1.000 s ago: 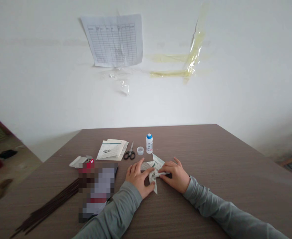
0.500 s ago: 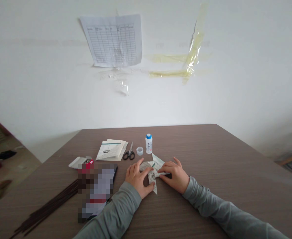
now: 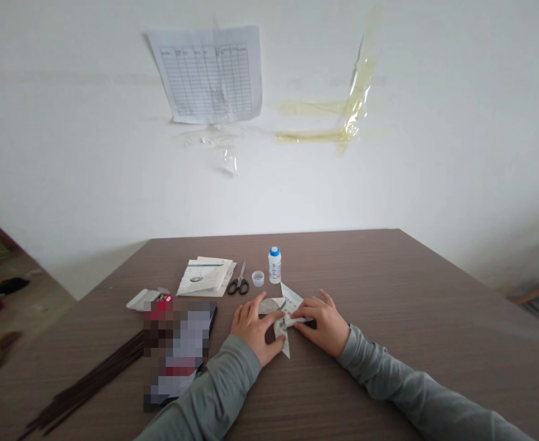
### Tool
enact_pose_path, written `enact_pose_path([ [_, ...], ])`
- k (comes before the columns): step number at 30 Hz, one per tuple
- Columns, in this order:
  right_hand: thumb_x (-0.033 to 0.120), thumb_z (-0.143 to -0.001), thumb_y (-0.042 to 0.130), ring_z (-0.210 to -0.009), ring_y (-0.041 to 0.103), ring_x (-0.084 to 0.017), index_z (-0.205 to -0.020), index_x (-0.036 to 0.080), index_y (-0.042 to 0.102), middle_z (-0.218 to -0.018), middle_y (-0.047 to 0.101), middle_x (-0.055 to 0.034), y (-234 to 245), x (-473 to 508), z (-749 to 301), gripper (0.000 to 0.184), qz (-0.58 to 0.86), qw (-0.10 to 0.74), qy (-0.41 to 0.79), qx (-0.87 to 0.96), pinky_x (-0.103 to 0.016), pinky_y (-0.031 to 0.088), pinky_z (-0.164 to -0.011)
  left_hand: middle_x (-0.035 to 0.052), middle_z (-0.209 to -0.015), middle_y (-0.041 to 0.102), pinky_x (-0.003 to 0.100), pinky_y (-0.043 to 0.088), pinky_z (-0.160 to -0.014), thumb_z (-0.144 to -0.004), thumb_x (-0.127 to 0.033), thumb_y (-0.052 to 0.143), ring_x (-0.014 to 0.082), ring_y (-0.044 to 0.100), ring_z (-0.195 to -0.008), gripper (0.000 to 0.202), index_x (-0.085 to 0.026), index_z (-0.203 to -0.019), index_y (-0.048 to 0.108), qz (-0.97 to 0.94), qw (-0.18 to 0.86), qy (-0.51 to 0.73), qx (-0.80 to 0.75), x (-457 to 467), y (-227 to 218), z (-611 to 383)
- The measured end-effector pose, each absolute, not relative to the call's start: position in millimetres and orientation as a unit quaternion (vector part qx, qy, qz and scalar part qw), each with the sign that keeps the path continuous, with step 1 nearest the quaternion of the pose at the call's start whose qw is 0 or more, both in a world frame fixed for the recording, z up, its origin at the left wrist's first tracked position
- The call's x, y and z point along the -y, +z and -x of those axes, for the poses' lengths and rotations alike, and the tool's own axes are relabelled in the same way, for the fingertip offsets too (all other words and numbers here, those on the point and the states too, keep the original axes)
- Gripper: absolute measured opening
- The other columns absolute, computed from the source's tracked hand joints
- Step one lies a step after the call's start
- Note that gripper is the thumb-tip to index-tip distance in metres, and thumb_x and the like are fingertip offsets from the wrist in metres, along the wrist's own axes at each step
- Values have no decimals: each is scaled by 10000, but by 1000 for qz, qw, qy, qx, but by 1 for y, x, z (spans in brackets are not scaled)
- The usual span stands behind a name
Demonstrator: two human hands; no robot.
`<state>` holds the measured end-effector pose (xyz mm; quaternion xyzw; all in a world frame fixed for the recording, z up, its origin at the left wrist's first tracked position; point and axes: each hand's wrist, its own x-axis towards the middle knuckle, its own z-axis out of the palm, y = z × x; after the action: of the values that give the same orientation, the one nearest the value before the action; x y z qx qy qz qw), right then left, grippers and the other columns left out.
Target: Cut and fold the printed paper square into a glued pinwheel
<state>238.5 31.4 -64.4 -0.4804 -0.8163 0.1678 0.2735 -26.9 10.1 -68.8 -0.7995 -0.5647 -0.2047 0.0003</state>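
A pinwheel folded from printed paper [image 3: 282,335] lies on the table between my hands, its pointed blades spreading out from the middle. My left hand [image 3: 254,334] steadies it from the left. Its index fingertip presses near the centre and its thumb rests by the lower blade, the two set apart. From the right, my right hand [image 3: 323,323] pinches a folded part of the pinwheel between thumb and fingers. Part of that blade is hidden under the right fingers. Just behind the pinwheel stands a white bottle [image 3: 274,267] with a blue top.
Left of the bottle are a small clear cap [image 3: 258,279], black-handled scissors [image 3: 238,285] and folded printed papers [image 3: 205,275]. Farther left lie an opened small box [image 3: 146,300], a blurred-out flat item [image 3: 182,355] and thin dark sticks [image 3: 90,380]. A wall [image 3: 297,196] borders the table's back edge.
Both hands stay almost in place. The pinwheel's left flap sits flatter, and the paper at the centre has shifted slightly under my left index finger.
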Motion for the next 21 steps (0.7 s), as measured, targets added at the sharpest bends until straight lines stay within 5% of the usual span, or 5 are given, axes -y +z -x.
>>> enact_pose_path([
  [21, 375, -1058, 925, -1233, 940, -438, -1133, 427, 1011, -1210, 997, -80, -69, -33, -239, 125, 479, 281, 162, 816, -915, 429, -1498, 94, -1902, 754, 718, 592, -1446, -892, -390, 1040, 526, 773, -1628, 521, -483, -1404, 1033, 799, 3, -215, 562, -10, -72, 27],
])
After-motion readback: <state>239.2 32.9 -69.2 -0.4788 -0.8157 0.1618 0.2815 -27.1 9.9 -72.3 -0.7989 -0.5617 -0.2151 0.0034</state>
